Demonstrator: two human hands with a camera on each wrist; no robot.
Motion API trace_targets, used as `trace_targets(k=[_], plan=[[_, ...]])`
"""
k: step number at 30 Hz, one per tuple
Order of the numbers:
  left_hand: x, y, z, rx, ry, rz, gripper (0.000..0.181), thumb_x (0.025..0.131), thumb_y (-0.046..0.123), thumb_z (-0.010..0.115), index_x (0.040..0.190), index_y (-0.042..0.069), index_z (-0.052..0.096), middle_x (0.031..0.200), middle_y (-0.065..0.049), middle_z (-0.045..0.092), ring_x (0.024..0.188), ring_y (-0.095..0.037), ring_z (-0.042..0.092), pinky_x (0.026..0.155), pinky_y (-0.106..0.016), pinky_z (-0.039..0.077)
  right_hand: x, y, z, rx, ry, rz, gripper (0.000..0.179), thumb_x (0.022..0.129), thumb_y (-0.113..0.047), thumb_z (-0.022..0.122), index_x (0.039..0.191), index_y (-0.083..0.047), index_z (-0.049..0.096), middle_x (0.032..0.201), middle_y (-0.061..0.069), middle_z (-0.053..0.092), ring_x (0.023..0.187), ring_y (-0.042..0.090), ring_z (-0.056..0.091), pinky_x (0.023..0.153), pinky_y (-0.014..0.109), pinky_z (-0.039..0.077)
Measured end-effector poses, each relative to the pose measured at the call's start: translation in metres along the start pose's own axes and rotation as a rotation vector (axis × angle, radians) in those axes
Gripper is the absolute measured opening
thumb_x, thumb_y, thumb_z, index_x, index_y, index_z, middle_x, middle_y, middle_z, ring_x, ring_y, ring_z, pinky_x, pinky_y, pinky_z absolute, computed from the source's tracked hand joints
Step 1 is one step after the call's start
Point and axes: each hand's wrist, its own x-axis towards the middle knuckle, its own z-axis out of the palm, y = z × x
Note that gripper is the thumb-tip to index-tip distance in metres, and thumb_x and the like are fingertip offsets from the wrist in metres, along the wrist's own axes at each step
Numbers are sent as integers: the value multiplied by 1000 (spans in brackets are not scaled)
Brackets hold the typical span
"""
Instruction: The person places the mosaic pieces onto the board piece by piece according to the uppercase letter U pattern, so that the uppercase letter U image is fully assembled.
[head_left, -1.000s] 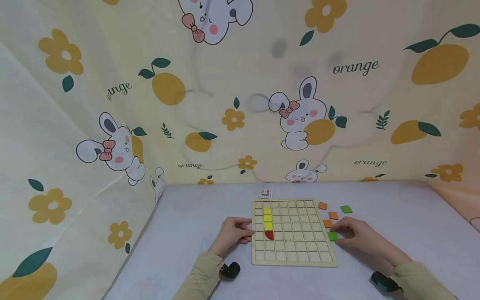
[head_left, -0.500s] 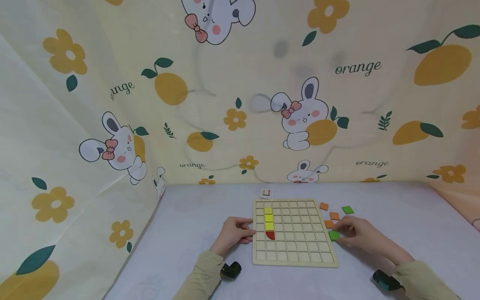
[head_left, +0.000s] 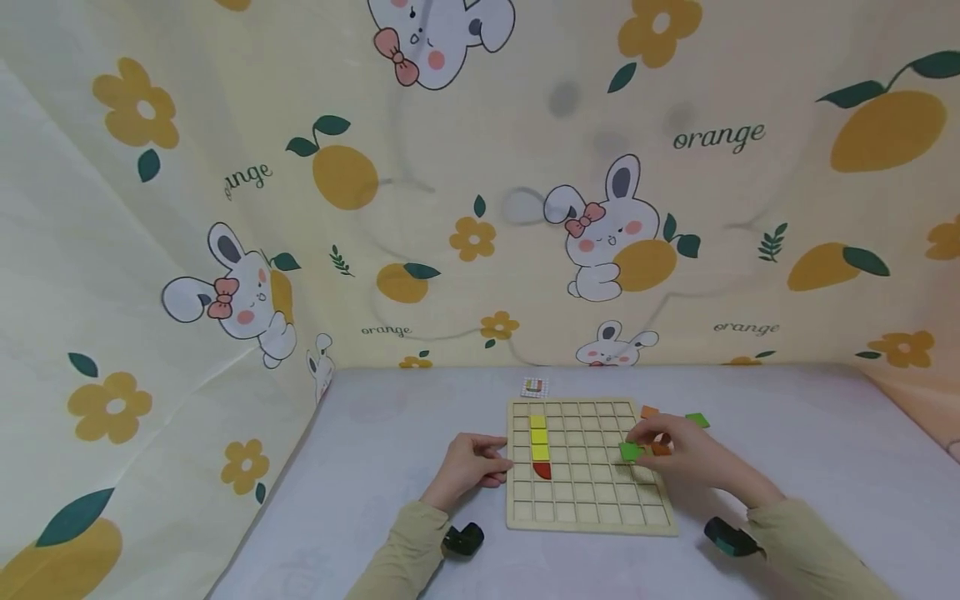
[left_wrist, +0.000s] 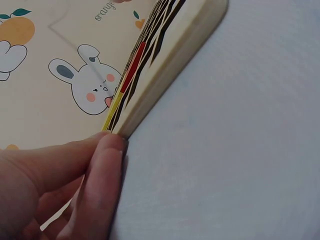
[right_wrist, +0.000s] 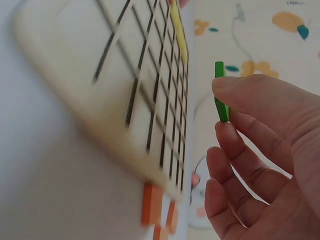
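A wooden grid board (head_left: 585, 490) lies on the table. My left hand (head_left: 468, 465) holds its left edge, thumb and fingertips together at the rim in the left wrist view. Above the right part of the grid, my right hand (head_left: 693, 457) pinches a green tile (right_wrist: 221, 110) between thumb and fingers. Three yellow tiles (head_left: 539, 436) stand in one column of the grid. Directly below them sits a red quarter-round tile (head_left: 542, 471). Orange tiles (right_wrist: 152, 204) lie just off the board's right edge, partly hidden by my right hand in the head view.
A second green tile (head_left: 697, 420) lies behind my right hand on the table. A small printed pattern card (head_left: 535, 387) rests beyond the board's far edge. Behind the white tabletop (head_left: 360, 417) hangs a curtain (head_left: 450, 150) printed with rabbits and oranges.
My right hand has lifted the green tile from beside the board and carried it left over the grid. My left hand keeps its place at the left edge.
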Motion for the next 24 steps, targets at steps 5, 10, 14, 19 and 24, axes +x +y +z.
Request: trace_targets(k=[5,10,14,19,24], plan=[[0,0,1,3,8,-1,44,77,3,79,119,2,66,80,-9,64,59,-15,66,56,-29,59,13,-8,14,41,-17,-46,24,79,-14,79,100,-11,68,91,-6,61,85,19,55,70,30,49],[0,0,1,1,8,-2,44,77,3,79,119,3,66,80,-9,65,60,-16,66,56,-29,59,22,-13,31,100,-57,-62,24,80,-14,78,101,-11,67,93,-5,60,85,18,54,70,28,50],[1,0,1,3,2,-2,44,77,3,78,119,2,66,80,-8,65,59,-16,66,57,-29,59,28,-14,46,95,-75,-87,24,81,-18,79,101,-12,66,93,-7,61,82,16,57,68,28,52],[2,0,2,8,0,-2,43,78,3,78,119,2,66,80,-8,65,59,-15,65,57,-29,59,34,-19,61,105,-125,-15,22,81,-18,79,99,-14,67,94,-7,61,84,14,57,72,25,52],[0,1,1,4,0,2,44,77,1,78,119,1,65,81,-9,65,60,-16,66,57,-30,59,39,-26,70,125,-139,54,21,80,-18,79,98,-16,67,94,-6,61,86,14,56,76,27,52]])
